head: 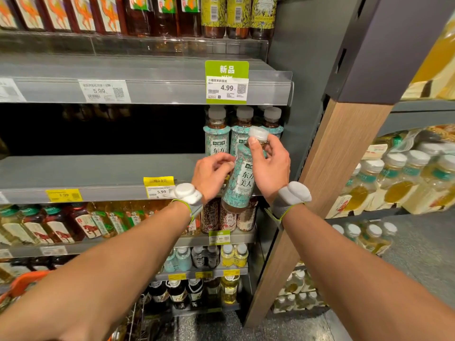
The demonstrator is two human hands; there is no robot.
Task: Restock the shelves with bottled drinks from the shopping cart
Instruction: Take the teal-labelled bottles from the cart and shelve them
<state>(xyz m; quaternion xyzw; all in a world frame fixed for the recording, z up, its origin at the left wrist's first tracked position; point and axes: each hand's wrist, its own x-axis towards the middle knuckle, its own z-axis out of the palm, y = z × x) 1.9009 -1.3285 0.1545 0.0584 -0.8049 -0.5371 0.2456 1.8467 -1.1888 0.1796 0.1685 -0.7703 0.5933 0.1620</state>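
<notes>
Here, the right hand (268, 166) pinches the neck of a full teal-labelled plastic tea bottle (242, 179), likely heavy and slick, while the left hand (211, 175) curls its fingers round the body.

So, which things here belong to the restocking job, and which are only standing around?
Part of the job: teal-label bottle held in left hand and right hand; matching bottles on the middle shelf; orange cart handle.
Just there: green price tag; yellow multipacks on the right; lower-shelf bottles.
</notes>
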